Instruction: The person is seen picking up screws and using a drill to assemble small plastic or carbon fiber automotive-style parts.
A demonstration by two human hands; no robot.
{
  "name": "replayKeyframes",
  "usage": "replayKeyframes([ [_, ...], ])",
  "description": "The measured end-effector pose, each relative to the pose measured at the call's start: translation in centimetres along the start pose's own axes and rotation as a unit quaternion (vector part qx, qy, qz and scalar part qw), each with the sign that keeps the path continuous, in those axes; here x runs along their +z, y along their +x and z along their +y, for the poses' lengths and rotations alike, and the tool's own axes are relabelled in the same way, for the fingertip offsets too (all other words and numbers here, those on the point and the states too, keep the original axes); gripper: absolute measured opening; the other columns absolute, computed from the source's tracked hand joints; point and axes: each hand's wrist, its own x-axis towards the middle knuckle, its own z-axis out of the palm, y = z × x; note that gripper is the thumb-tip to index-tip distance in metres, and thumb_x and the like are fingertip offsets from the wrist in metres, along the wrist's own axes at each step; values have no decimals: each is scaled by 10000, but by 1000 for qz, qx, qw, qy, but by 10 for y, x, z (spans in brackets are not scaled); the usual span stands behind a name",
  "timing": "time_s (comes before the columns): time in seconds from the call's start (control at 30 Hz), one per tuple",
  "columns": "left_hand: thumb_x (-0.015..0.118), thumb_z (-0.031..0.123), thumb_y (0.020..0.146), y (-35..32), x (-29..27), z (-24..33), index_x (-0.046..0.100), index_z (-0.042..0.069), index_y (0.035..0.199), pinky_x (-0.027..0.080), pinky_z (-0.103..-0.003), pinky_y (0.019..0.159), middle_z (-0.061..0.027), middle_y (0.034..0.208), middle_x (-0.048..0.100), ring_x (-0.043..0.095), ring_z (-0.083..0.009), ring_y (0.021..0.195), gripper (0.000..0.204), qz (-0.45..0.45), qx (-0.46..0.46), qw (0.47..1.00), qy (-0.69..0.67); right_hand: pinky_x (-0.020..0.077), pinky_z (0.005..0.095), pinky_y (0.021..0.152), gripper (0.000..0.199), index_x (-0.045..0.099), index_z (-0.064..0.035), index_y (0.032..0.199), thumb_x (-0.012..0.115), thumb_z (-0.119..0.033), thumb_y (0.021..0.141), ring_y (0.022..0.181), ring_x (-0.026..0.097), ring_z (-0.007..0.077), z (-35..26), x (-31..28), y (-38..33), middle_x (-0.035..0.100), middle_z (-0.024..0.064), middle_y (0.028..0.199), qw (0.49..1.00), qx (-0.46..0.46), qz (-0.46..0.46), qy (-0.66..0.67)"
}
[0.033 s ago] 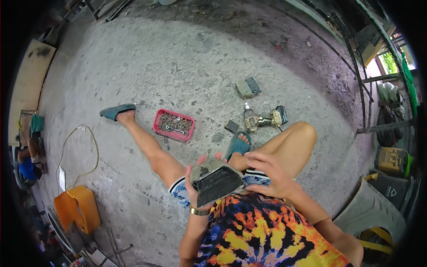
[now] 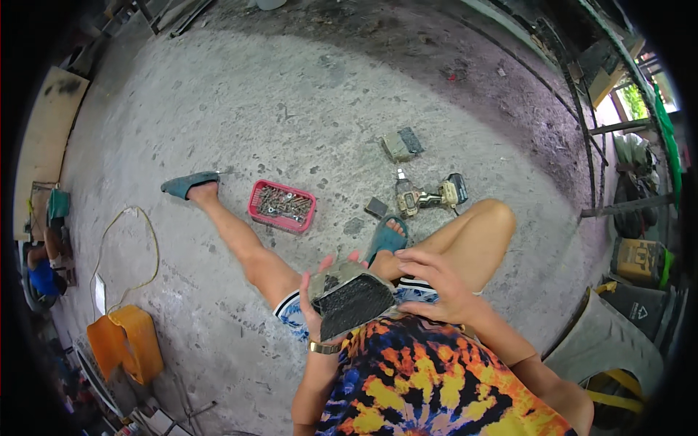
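Observation:
My left hand (image 2: 313, 298), with a gold watch on its wrist, is closed round a worn grey block with a black, rough-textured face (image 2: 356, 305), held tilted above my lap. Its fingertips show over the far edge of the block. Beside the block's right end is my right hand (image 2: 436, 287), its fingers curved and apart. Whether its thumb touches the block, I cannot tell. On the floor beyond lie a cordless impact driver (image 2: 425, 196), a small dark square piece (image 2: 376, 207) and another grey-and-black block (image 2: 401, 144).
A red plastic basket (image 2: 282, 227) of bolts stands between my feet. An orange plastic piece (image 2: 138, 345) and a looped cord (image 2: 156, 247) lie to the left. At the right are a grey plastic chair (image 2: 582, 341), a box (image 2: 637, 260) and a metal frame (image 2: 592, 167).

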Motion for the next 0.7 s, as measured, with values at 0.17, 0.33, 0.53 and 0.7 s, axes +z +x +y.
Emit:
replayKeyframes([
  [0.17, 386, 487, 979, -7, 3, 3, 477, 119, 1338, 375, -546, 1050, -259, 1395, 443, 440, -424, 1264, 522, 39, 30, 998, 44, 406, 425, 1032, 700, 442, -77, 1349, 768, -89, 729, 1257, 470, 341, 9, 6, 5, 469, 155, 1364, 997, 27, -29, 73],
  [0.33, 387, 470, 984, -9, 18, -2, 480, 75, 1308, 413, -514, 1026, -260, 1358, 484, 509, -386, 1207, 519, 77, 49, 994, 60, 413, 418, 1033, 736, 425, -59, 1359, 751, -33, 699, 1249, 481, 338, 11, 12, 3, 497, 161, 1329, 993, 59, -37, 99],
  [0.53, 384, 471, 987, -9, 14, -6, 484, 61, 1287, 429, -488, 1015, -265, 1348, 492, 527, -372, 1185, 518, 81, 47, 994, 52, 421, 411, 1018, 773, 419, -56, 1370, 745, -9, 670, 1223, 492, 342, 9, 13, 4, 518, 138, 1299, 995, 57, -32, 75],
  [0.7, 345, 498, 991, -14, 14, -6, 485, 46, 1292, 443, -464, 1005, -239, 1326, 516, 533, -336, 1188, 561, 71, -16, 995, 75, 410, 421, 1023, 819, 422, -54, 1383, 741, 3, 631, 1230, 488, 326, 9, 7, 17, 499, 130, 1356, 987, 29, -126, 98],
])
